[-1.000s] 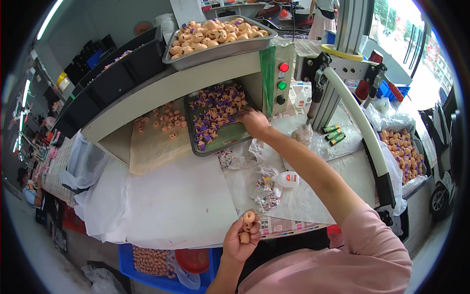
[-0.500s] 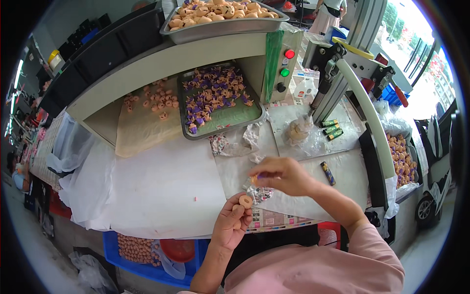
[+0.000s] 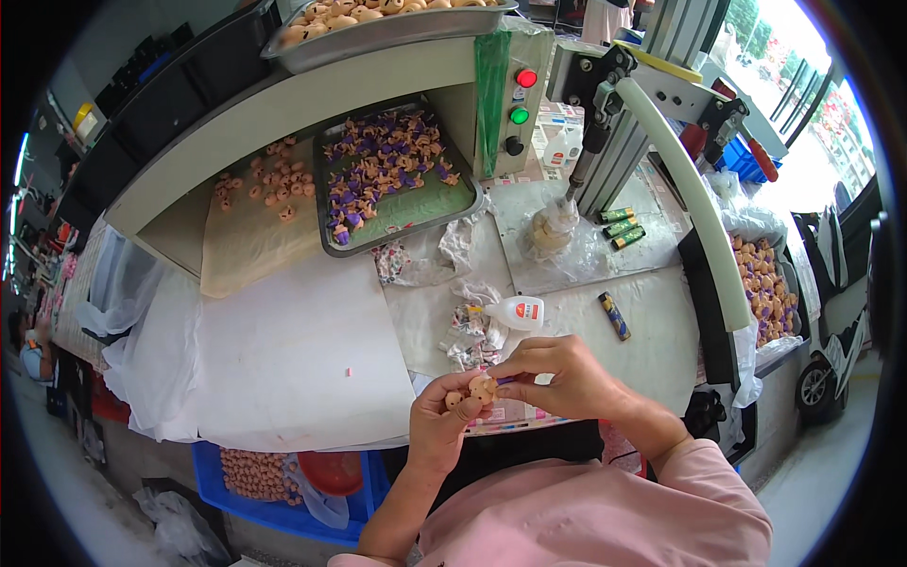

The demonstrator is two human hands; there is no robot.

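Note:
My left hand point(image 3: 438, 421) is closed around small peach-coloured doll heads near the table's front edge. One doll head point(image 3: 483, 387) sits at its fingertips, and another head point(image 3: 453, 400) rests beside it against the fingers. My right hand point(image 3: 567, 380) pinches a small doll body, with purple showing between the fingers, against the head at the left fingertips. The fingers hide most of that body and the joint. Just beyond both hands, a white squeeze bottle point(image 3: 520, 313) lies on its side, its thin tip over a crumpled patterned cloth point(image 3: 470, 342).
A dark tray point(image 3: 402, 225) of purple-and-peach doll bodies stands in the shelf opening, beside loose heads on a tan sheet point(image 3: 250, 243). Right of it are a lever press point(image 3: 590, 142), several green cylinders point(image 3: 621, 228) and a dark-blue cylinder point(image 3: 614, 317). A blue bin point(image 3: 222, 518) sits below.
My right hand has come down to my left hand, bringing the purple doll body against the head. The head's hole, visible before, is now covered. The white bottle shows now. The view has shifted slightly.

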